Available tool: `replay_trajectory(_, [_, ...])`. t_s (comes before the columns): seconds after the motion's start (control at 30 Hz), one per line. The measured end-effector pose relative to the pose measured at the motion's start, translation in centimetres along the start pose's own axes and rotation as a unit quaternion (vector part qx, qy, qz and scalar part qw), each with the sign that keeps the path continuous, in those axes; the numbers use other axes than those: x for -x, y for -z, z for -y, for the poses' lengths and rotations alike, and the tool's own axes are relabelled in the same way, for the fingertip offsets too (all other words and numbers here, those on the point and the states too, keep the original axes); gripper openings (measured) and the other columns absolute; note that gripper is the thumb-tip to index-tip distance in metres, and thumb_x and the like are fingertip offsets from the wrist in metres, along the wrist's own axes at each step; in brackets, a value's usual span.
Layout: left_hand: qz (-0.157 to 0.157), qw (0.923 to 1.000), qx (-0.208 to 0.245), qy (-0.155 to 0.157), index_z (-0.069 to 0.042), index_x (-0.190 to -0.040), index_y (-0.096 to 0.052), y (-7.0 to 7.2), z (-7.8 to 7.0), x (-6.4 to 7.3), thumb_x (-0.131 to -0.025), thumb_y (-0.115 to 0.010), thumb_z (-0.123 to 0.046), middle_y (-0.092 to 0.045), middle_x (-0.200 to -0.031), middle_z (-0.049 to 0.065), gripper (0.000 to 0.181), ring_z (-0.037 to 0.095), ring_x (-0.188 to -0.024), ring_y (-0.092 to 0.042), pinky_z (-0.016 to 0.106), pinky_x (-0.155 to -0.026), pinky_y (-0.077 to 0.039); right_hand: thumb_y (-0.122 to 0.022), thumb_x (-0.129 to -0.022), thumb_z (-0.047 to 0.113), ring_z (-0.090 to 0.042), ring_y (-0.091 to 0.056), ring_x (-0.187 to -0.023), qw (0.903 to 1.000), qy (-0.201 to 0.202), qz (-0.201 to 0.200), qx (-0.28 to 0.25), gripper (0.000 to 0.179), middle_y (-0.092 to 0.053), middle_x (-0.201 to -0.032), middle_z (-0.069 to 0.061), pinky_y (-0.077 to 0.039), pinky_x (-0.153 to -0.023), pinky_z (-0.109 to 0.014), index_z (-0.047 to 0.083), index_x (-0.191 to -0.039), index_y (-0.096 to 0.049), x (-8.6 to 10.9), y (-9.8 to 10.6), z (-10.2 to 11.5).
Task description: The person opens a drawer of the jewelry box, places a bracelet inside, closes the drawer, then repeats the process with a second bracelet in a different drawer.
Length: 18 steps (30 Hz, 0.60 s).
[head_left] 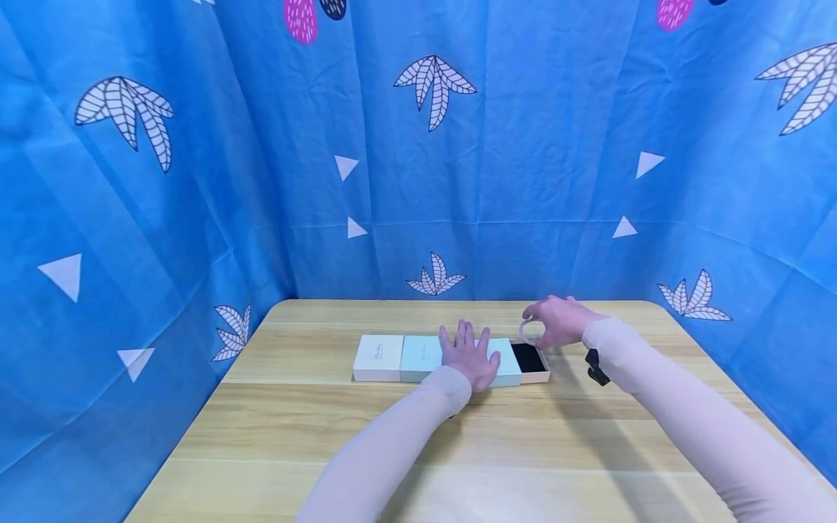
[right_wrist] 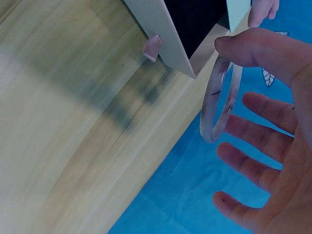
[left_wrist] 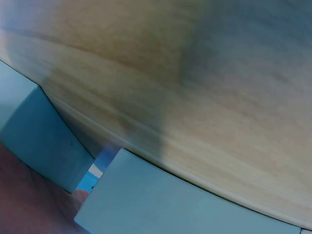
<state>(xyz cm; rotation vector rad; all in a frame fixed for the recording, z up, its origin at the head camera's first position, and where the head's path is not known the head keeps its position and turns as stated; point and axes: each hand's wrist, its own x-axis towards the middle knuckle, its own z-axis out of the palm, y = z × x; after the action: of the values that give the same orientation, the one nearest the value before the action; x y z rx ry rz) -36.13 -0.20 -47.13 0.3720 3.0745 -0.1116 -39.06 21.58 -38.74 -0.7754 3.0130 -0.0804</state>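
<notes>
My right hand (head_left: 561,321) pinches a pale bangle (right_wrist: 208,109) between thumb and index finger, above the right end of a drawer-style box. In the right wrist view the other fingers are apart and slightly bent. Just below it, the box's pinkish tray (head_left: 536,378) sticks out of its light-blue sleeve (head_left: 506,363), showing a black lining (head_left: 528,357). My left hand (head_left: 469,359), fingers spread, rests on that sleeve and hides part of it. To its left is a second light-blue box (head_left: 420,356). The left wrist view shows little of the hand.
A white box (head_left: 378,356) stands at the left end of the row, touching the light-blue one. A pink ribbon tab (right_wrist: 152,47) hangs from the tray's end. Blue patterned curtain (head_left: 523,145) surrounds the wooden table (head_left: 314,421) behind and at both sides.
</notes>
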Motion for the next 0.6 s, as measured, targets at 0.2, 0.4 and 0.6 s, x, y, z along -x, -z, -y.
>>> replay_trajectory(0.2, [0.003, 1.0000, 0.001, -0.002, -0.034, -0.163, -0.005, -0.2, 0.0, -0.1, -0.101, -0.008, -0.064, -0.005, -0.171, 0.007, 0.068, 0.026, -0.157, 0.004, 0.064, -0.121, 0.003, -0.085, -0.073, 0.025, -0.034, -0.061, -0.117, 0.9996, 0.025, -0.002, 0.009, 0.055, -0.070, -0.126, -0.003, -0.042, -0.095, -0.069, 0.015, -0.125, -0.070, 0.6, -0.4, 0.2])
replay_trajectory(0.4, [-0.003, 1.0000, 0.006, -0.003, -0.035, -0.163, -0.005, -0.6, 0.0, -0.3, -0.101, -0.008, -0.065, -0.005, -0.171, 0.007, 0.069, 0.027, -0.157, 0.004, 0.064, -0.121, 0.003, -0.087, -0.070, 0.023, -0.033, -0.063, -0.117, 0.9990, 0.042, -0.004, 0.011, 0.055, -0.071, -0.126, -0.002, -0.043, -0.096, -0.071, 0.019, -0.122, -0.071, 1.1, -0.6, 0.6])
replay_trajectory(0.6, [-0.008, 1.0000, 0.004, -0.004, -0.033, -0.163, -0.007, -0.1, 0.0, 0.0, -0.102, -0.010, -0.064, -0.007, -0.171, 0.008, 0.068, 0.027, -0.157, 0.001, 0.065, -0.121, 0.002, -0.089, -0.069, 0.025, -0.031, -0.061, -0.118, 0.9993, 0.035, 0.006, 0.006, 0.058, -0.070, -0.128, -0.002, -0.043, -0.095, -0.067, 0.020, -0.124, -0.071, 1.5, -0.6, 1.2])
